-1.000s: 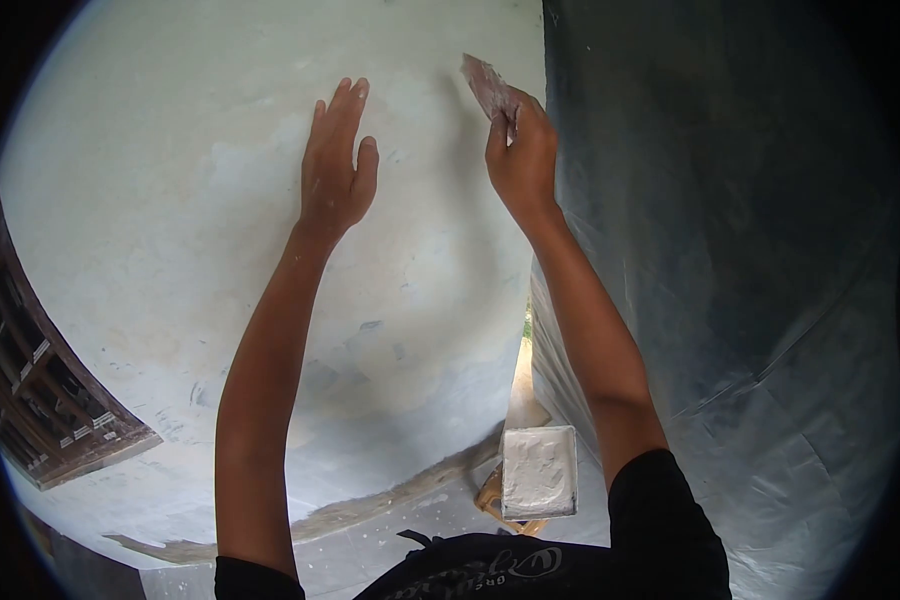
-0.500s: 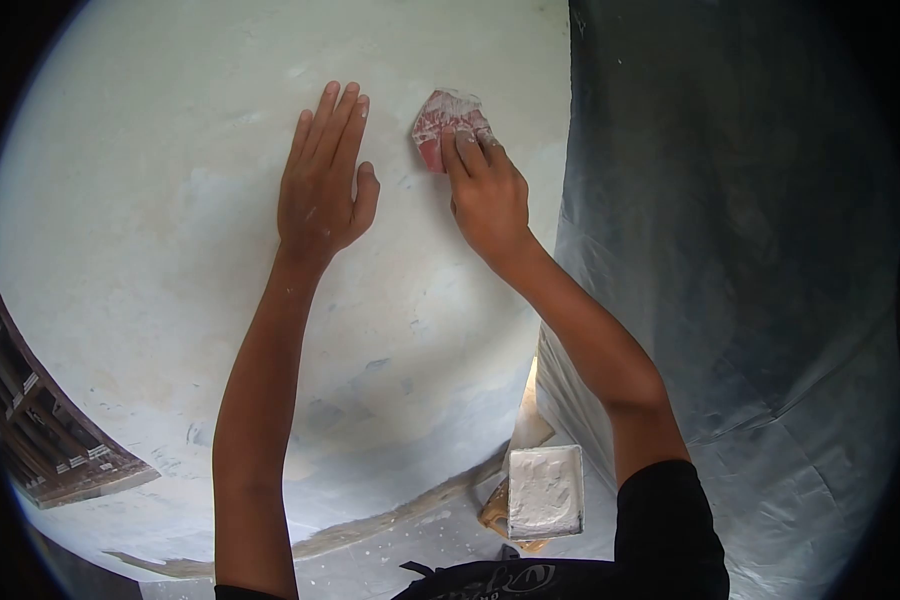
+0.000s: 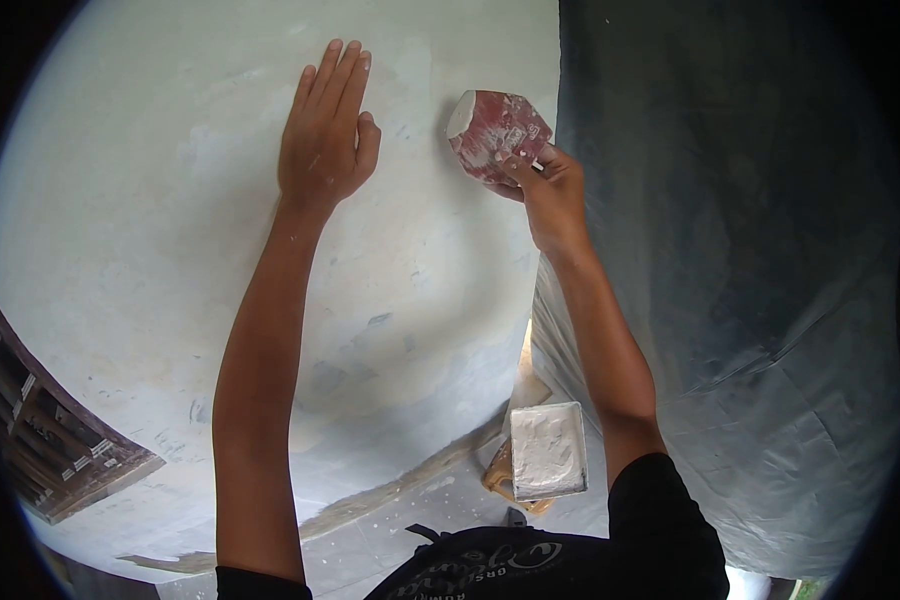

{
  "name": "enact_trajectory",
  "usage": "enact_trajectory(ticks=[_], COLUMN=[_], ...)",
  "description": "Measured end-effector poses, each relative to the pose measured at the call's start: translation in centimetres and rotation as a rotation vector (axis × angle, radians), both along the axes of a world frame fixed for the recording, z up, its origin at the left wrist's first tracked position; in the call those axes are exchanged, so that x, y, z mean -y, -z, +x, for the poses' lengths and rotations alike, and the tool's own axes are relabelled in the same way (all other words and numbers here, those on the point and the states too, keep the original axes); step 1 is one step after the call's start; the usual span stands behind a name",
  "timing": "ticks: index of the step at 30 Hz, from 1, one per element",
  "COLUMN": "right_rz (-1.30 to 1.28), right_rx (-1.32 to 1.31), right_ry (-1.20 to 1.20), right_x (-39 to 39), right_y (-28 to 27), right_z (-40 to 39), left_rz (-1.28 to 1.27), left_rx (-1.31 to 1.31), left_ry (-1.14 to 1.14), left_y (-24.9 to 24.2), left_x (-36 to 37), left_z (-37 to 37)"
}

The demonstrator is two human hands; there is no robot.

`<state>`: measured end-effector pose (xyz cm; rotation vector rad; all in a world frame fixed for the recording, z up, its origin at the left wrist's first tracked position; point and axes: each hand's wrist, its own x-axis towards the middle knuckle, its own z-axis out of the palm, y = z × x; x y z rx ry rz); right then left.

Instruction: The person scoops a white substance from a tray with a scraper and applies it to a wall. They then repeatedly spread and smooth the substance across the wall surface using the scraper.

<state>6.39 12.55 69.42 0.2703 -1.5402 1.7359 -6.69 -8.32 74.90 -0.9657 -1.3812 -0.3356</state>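
Red scraper [image 3: 490,125] has turned — hiding part of right hand [image 3: 553,195].

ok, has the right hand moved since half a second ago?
Yes, rightward in the view. Then it was clearly left of the right edge of the wall; now the right hand, holding the scraper, overlaps that edge.

Above the tray [image 3: 583,450], the red scraper [image 3: 498,135] hides part of the right hand [image 3: 553,195]. Under the tray, a stand [image 3: 499,467] is mostly covered. Far left of the tray, a wooden grille [image 3: 55,430] gets cut off. Below the tray, some shirt letters [image 3: 500,568] are too small to read.
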Motion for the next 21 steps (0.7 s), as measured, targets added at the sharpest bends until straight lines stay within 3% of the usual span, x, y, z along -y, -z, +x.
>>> enact_trajectory(ticks=[8, 14, 16, 17, 21], right_rz=[-0.118, -0.035, 0.513, 0.657, 0.954], right_rx=[0.042, -0.18, -0.426, -0.544, -0.461], right_ry=[-0.07, 0.211, 0.833, 0.987, 1.186], right_x=[-1.4, -0.6, -0.2, -0.3, 0.7], right_y=[-0.7, -2.5, -3.3, -3.6, -3.3], right_z=[-0.2, -2.3, -3.2, -4.4, -7.7], left_rz=[0.009, 0.009, 0.006, 0.005, 0.004], left_rx=[-0.013, -0.011, -0.014, -0.01, -0.001], left_ry=[-0.004, -0.01, -0.02, -0.012, -0.015], left_y=[0.0, 0.0, 0.0, 0.0, 0.0], left_x=[0.1, 0.0, 0.0, 0.0, 0.0], left_z=[-0.1, 0.1, 0.1, 0.1, 0.0])
